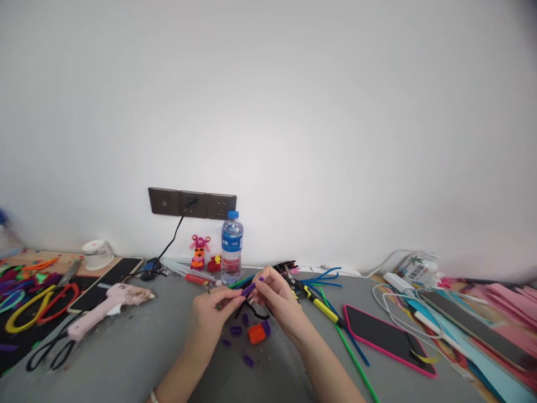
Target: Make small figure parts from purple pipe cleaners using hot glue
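Note:
Both my hands meet over the grey table (138,358), pinching a short purple pipe cleaner (250,287) between them. My left hand (213,310) grips its lower end with closed fingers. My right hand (274,296) pinches the upper end, fingers curled. A black pipe cleaner (254,312) hangs beneath the hands. On the table below lie an orange pipe-cleaner piece (257,333) and several small purple loops (236,330).
A water bottle (231,246) and small pipe-cleaner figures (199,252) stand by the wall sockets (191,203). A pink glue gun (104,309), black scissors (48,350) and a phone (107,282) lie left. Yellow-handled pliers (319,302), green and blue pipe cleaners (350,350), a pink-cased phone (384,337) and cables lie right.

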`<action>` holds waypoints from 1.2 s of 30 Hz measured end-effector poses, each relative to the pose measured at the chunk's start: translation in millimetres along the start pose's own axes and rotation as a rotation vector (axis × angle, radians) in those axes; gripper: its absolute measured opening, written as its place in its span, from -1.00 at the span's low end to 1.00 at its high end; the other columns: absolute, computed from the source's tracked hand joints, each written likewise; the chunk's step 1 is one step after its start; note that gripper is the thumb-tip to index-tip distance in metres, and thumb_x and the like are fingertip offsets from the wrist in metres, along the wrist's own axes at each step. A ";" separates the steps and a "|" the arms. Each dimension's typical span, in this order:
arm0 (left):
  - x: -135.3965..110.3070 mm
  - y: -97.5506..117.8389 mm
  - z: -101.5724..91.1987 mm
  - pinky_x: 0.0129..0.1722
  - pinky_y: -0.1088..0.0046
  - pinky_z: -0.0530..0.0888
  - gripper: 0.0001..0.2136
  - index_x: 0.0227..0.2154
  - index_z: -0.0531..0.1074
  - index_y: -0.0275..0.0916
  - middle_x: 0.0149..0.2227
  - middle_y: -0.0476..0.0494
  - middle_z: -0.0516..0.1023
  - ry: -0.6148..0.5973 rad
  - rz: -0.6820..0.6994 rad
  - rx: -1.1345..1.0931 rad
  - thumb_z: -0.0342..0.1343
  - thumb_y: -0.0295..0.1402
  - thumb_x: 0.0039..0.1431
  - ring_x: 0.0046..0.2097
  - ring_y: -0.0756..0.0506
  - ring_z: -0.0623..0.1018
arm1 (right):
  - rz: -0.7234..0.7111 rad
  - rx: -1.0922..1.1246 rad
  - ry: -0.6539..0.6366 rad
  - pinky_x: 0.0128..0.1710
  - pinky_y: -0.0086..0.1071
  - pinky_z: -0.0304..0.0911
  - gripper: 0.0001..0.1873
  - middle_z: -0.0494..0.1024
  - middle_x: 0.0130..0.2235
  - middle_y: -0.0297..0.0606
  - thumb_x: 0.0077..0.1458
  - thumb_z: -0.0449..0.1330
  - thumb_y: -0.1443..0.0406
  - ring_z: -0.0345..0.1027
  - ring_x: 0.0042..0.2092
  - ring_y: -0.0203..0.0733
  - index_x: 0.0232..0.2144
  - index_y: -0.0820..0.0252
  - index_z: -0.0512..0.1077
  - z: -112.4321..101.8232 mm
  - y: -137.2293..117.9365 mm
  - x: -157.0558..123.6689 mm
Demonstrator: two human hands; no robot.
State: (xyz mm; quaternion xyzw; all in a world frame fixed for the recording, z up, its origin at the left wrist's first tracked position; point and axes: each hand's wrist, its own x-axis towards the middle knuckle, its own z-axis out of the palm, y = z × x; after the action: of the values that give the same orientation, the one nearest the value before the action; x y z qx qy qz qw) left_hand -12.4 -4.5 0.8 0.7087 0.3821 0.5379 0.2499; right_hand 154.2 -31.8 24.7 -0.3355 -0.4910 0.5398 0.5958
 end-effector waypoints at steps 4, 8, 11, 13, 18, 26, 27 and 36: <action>0.2 2.3 -2.2 -0.53 0.54 0.49 -0.88 -0.51 0.62 -0.18 -0.51 -0.04 0.67 0.005 0.078 0.067 0.20 -0.35 0.06 -0.56 -0.04 0.57 | -0.005 -0.003 0.011 -0.49 -0.49 0.05 -0.71 0.36 -0.48 -0.43 0.09 0.25 0.13 0.24 -0.48 -0.36 -0.45 0.15 0.26 -2.0 3.2 1.0; 2.0 4.0 -4.4 -0.53 0.56 0.48 -0.86 -0.51 0.61 -0.22 -0.52 -0.05 0.65 0.036 0.160 0.104 0.18 -0.38 0.09 -0.58 -0.01 0.53 | -0.014 -0.099 0.020 -0.50 -0.48 0.06 -0.69 0.37 -0.53 -0.44 0.07 0.27 0.12 0.23 -0.50 -0.35 -0.48 0.16 0.26 -6.2 4.2 2.7; 3.6 2.5 -5.1 -0.50 0.55 0.47 -0.90 -0.48 0.60 -0.23 -0.50 -0.06 0.64 0.073 0.174 0.080 0.20 -0.39 0.07 -0.57 0.00 0.50 | -0.042 -0.226 0.017 -0.48 -0.47 0.11 -0.67 0.36 -0.55 -0.44 0.04 0.28 0.10 0.22 -0.50 -0.34 -0.50 0.16 0.27 -10.2 5.0 3.7; 4.5 1.5 -5.5 -0.48 0.55 0.46 -0.93 -0.44 0.59 -0.22 -0.46 -0.07 0.63 0.079 0.130 0.030 0.21 -0.38 0.05 -0.55 0.01 0.50 | -0.053 -0.310 0.008 -0.48 -0.46 0.13 -0.68 0.36 -0.55 -0.43 0.05 0.27 0.10 0.21 -0.51 -0.34 -0.50 0.17 0.30 -12.6 6.2 4.0; 5.8 3.2 -4.8 -0.44 0.53 0.49 -0.84 -0.33 0.57 -0.22 -0.38 -0.08 0.63 0.084 -0.156 -0.227 0.25 -0.36 -0.03 -0.45 -0.03 0.55 | 0.012 -0.333 -0.040 -0.51 -0.46 0.15 -0.68 0.44 -0.56 -0.37 0.05 0.26 0.09 0.22 -0.53 -0.34 -0.52 0.19 0.35 -12.4 7.9 4.0; 2.8 0.6 4.5 -0.46 0.54 0.47 -0.71 -0.32 0.60 -0.29 -0.40 -0.15 0.66 0.004 -0.563 -0.633 0.33 -0.23 -0.09 -0.40 -0.07 0.56 | 0.098 -0.252 -0.124 -0.54 -0.49 0.14 -0.68 0.47 -0.58 -0.37 0.00 0.29 0.09 0.25 -0.56 -0.36 -0.52 0.22 0.40 2.7 19.4 3.2; 2.3 0.0 5.1 -0.48 0.54 0.46 -0.69 -0.30 0.61 -0.31 -0.40 -0.17 0.66 -0.013 -0.584 -0.664 0.33 -0.21 -0.09 -0.43 -0.05 0.55 | 0.104 -0.246 -0.135 -0.54 -0.49 0.15 -0.68 0.47 -0.58 -0.37 0.00 0.29 0.09 0.26 -0.56 -0.35 -0.52 0.22 0.40 4.0 21.9 3.0; -0.5 -1.7 7.6 -0.39 0.46 0.50 -0.62 -0.23 0.59 -0.32 -0.39 -0.22 0.66 -0.011 -0.589 -0.707 0.30 -0.14 -0.05 -0.37 -0.12 0.58 | 0.045 -0.377 -0.108 -0.52 -0.46 0.12 -0.67 0.45 -0.57 -0.34 0.07 0.22 0.09 0.21 -0.55 -0.34 -0.52 0.24 0.43 2.1 16.8 3.0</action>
State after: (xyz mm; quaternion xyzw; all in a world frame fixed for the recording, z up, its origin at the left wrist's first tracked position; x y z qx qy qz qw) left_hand -5.7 -3.5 -3.0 0.4440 0.3589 0.5375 0.6206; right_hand 146.7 -25.9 10.3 -0.4223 -0.6072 0.4686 0.4830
